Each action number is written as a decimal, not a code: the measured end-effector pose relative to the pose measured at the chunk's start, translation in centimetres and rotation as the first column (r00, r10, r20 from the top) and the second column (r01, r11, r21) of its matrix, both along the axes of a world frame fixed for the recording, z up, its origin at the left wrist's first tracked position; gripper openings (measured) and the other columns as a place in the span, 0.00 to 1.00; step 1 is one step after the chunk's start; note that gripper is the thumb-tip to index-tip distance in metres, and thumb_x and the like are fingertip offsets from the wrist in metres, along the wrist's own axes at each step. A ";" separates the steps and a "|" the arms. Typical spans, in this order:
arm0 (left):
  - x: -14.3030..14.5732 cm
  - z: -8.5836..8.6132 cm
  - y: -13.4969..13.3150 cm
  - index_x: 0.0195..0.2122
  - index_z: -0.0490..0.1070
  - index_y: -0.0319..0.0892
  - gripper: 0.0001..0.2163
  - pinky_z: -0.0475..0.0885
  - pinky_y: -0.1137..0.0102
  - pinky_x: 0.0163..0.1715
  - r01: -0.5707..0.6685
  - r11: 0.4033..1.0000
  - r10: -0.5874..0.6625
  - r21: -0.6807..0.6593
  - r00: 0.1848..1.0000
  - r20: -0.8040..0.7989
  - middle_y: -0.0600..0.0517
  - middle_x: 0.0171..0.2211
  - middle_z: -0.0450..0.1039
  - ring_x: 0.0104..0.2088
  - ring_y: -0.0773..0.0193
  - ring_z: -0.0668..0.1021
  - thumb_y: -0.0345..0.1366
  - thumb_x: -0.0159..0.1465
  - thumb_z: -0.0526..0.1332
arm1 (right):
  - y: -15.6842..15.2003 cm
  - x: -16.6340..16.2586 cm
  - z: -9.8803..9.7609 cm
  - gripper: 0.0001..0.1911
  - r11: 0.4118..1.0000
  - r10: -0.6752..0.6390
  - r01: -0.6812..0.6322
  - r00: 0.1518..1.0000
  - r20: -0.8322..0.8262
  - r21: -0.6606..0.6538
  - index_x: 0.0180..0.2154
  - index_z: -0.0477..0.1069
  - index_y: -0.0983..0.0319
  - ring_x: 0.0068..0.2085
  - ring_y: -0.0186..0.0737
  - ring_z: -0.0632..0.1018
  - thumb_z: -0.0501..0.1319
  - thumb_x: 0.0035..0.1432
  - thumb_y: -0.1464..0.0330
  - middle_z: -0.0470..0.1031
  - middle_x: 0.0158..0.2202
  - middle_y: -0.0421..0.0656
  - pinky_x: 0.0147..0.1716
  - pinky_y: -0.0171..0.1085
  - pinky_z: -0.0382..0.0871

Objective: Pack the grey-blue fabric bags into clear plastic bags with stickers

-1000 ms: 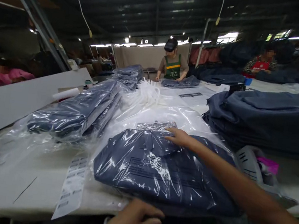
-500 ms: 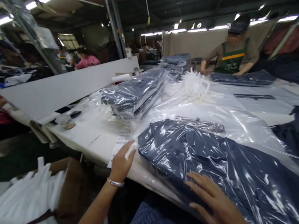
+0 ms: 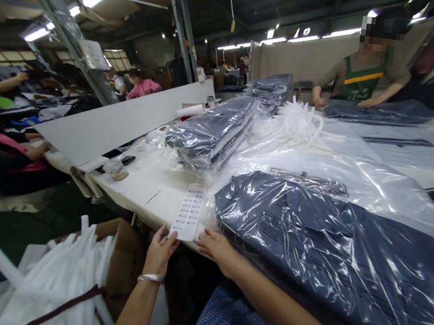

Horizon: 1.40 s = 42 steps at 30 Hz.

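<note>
A white sheet of printed labels lies near the front edge of the table. At its lower left corner my left hand is closed, thumb on the paper, a silvery bracelet at the wrist. My right hand is by the sheet's lower right corner, fingers drawn together; whatever is between them is too small to make out. To the right lies a dark blue garment in a clear plastic bag, beside my right forearm.
Bagged dark garments are stacked behind the sheet. White strips lie bundled further back. Below left, a cardboard box holds white tubes. Across the table a person in a green apron handles dark fabric. A white board borders the left.
My right hand has left the bagged garment and moved left to the label sheet. My left hand has come down to the sheet's lower corner. The view has swung slightly.
</note>
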<state>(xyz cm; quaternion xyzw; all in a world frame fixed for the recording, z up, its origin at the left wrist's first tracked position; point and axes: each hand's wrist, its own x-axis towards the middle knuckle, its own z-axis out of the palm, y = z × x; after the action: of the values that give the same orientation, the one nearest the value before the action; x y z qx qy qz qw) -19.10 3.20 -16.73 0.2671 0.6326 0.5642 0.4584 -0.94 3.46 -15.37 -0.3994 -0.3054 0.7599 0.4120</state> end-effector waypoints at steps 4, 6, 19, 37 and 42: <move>-0.1 1.0 -2.1 0.59 0.60 0.43 0.26 0.76 0.69 0.44 0.037 0.999 -0.036 -0.012 0.994 0.099 0.47 0.40 0.78 0.38 0.66 0.80 0.29 0.60 0.65 | 1.1 -1.7 -0.4 0.17 0.993 0.060 -0.072 0.990 -0.125 -0.096 0.37 0.76 0.64 0.41 0.42 0.81 0.68 0.53 0.57 0.81 0.37 0.47 0.49 0.44 0.72; 0.0 0.9 -2.9 0.60 0.59 0.44 0.28 0.76 0.69 0.43 0.067 0.997 -0.063 -0.025 0.991 0.116 0.48 0.40 0.78 0.38 0.66 0.80 0.29 0.60 0.65 | 1.3 -2.5 -0.7 0.14 0.990 0.025 -0.039 0.994 -0.109 -0.132 0.35 0.76 0.64 0.38 0.42 0.81 0.70 0.50 0.62 0.81 0.34 0.46 0.45 0.43 0.74; 1.2 2.1 -4.6 0.56 0.68 0.43 0.18 0.69 0.62 0.45 0.278 0.960 -0.031 0.034 0.225 -0.974 0.48 0.40 0.78 0.41 0.56 0.77 0.39 0.66 0.57 | 0.6 -4.0 -1.5 0.19 0.996 -0.081 0.076 0.992 -0.095 -0.056 0.38 0.77 0.63 0.38 0.46 0.81 0.70 0.42 0.63 0.82 0.36 0.44 0.43 0.44 0.74; 1.9 2.3 -4.3 0.65 0.57 0.43 0.24 0.66 0.66 0.37 0.258 0.966 0.006 -0.021 -0.101 -0.995 0.50 0.35 0.79 0.34 0.60 0.78 0.37 0.68 0.56 | 0.7 -3.9 -1.8 0.22 0.998 -0.063 0.063 0.998 0.000 -0.015 0.40 0.78 0.63 0.38 0.44 0.80 0.70 0.43 0.59 0.81 0.39 0.46 0.38 0.40 0.73; 2.2 2.1 -4.1 0.65 0.58 0.43 0.23 0.64 0.66 0.35 0.254 0.967 0.026 -0.017 -0.166 -0.986 0.50 0.33 0.77 0.34 0.61 0.77 0.36 0.68 0.55 | 0.9 -4.0 -2.1 0.17 0.996 -0.084 0.083 0.995 -0.063 -0.018 0.36 0.77 0.63 0.36 0.45 0.80 0.69 0.42 0.62 0.81 0.37 0.47 0.38 0.41 0.73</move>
<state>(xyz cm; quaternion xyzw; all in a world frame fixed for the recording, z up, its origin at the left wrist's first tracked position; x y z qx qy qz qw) -16.88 -0.89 -14.59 0.6975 0.6758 0.1755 -0.1612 -4.97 4.36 -17.50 -0.3906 -0.2695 0.7567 0.4496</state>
